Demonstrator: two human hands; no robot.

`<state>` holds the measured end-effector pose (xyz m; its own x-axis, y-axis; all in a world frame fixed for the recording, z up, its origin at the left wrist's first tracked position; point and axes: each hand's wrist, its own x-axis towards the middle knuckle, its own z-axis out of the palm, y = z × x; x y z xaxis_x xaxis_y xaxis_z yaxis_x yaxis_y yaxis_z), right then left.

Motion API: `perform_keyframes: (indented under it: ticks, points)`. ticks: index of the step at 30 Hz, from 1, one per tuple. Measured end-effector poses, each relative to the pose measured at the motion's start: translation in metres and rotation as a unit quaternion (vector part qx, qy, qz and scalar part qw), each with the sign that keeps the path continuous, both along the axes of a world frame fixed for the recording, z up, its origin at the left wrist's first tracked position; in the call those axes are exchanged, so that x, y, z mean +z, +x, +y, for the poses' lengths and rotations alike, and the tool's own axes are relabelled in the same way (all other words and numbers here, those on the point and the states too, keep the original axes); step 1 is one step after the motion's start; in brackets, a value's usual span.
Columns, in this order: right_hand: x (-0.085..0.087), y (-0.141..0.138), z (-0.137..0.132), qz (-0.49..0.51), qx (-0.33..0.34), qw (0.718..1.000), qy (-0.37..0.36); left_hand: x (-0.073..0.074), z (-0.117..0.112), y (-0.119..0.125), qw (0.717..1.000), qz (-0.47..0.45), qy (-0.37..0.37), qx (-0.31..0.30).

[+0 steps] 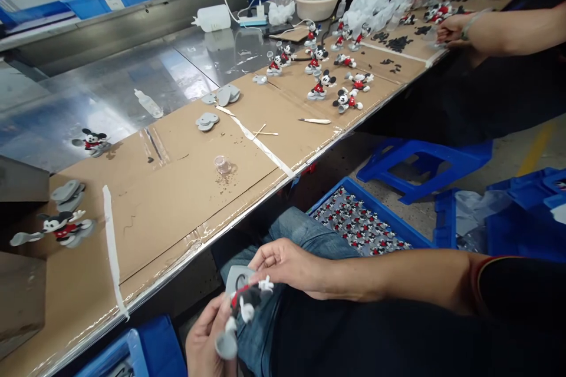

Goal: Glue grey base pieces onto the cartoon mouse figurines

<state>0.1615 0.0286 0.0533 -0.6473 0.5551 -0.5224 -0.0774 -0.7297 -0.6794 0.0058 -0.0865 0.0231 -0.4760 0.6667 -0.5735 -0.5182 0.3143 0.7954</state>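
Over my lap I hold a small mouse figurine (254, 299) with black, red and white parts, tilted on its side. A pale grey plate (234, 275) lies against it, a thin dark curl over its face. My right hand (285, 265) pinches at the plate and the figurine's upper side. At the lower left, my left hand (207, 333) has thumb and fingers closed on the figurine's other side. A grey cup-shaped piece (226, 344) sticks out below those fingers. Where plate and figurine meet is partly hidden.
Cardboard (177, 212) covers the table, carrying a small clear cup (222, 165), cotton swabs (264, 132), a craft knife (315, 121), grey plates (207, 121) and several figurines (321, 85). A blue crate (349, 188) of figurines stands below. A co-worker's hands (455, 29) are at the upper right.
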Motion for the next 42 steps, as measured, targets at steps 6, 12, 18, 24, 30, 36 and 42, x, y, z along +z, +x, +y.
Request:
perform_keyframes:
  ticks: [6,12,18,24,30,36,42]
  points:
    - [-0.009,-0.021,0.011,-0.042,0.071,0.990,-0.115,0.002,0.007,-0.005,0.985,-0.166,-0.007,0.044]
    - [-0.002,-0.047,0.012,-0.065,0.124,0.978,-0.155,0.018,-0.006,-0.006,0.981,-0.167,0.024,0.092]
    - [0.002,-0.064,0.005,-0.077,0.164,0.973,-0.145,0.025,-0.018,-0.013,0.980,-0.153,0.027,0.124]
    - [-0.005,-0.075,0.001,-0.081,0.209,0.963,-0.153,0.021,-0.024,-0.020,0.973,-0.171,0.039,0.147]
    - [-0.009,-0.078,-0.002,-0.091,0.217,0.962,-0.136,0.022,-0.026,-0.018,0.969,-0.189,0.034,0.155]
    - [-0.002,-0.075,-0.006,-0.102,0.193,0.975,-0.049,0.019,-0.025,-0.019,0.969,-0.196,0.004,0.152]
    - [0.001,-0.075,-0.008,-0.110,0.162,0.980,0.038,0.014,-0.023,-0.022,0.965,-0.210,-0.014,0.159]
